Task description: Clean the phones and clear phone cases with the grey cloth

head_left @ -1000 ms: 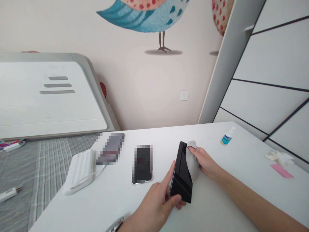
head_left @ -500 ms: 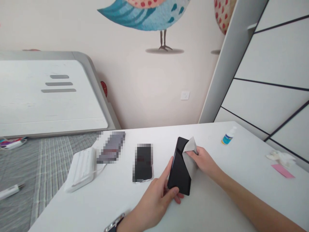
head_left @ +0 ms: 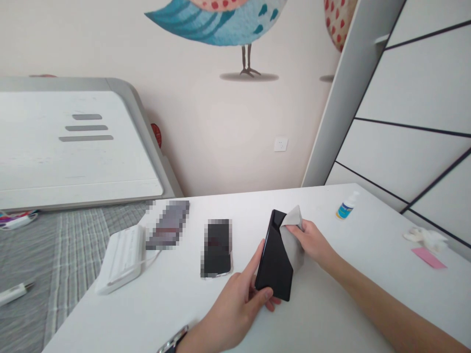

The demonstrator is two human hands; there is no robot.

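Note:
A black smartphone (head_left: 274, 262) is tilted above the white table, its dark glossy face toward me. My left hand (head_left: 245, 299) is closed round its lower left side, the thumb on the bottom edge and a finger along the left side. My right hand (head_left: 311, 240) pinches a grey cloth (head_left: 293, 245) against the phone's upper right edge. The cloth drapes over the right part of the phone and hides it. Left of my hands, another dark phone (head_left: 218, 252), partly pixelated, lies on the table.
A pixelated phone-like object (head_left: 170, 223) and a white power strip (head_left: 123, 257) with a cable are at the left. A small spray bottle (head_left: 346, 207) stands at the back right. Near the right edge lie a pink slip (head_left: 429, 258) and crumpled white tissue (head_left: 432, 240).
The cloth and my right hand have shifted very slightly at the phone's upper right edge. My left hand keeps its hold. The whole view has slid a little.

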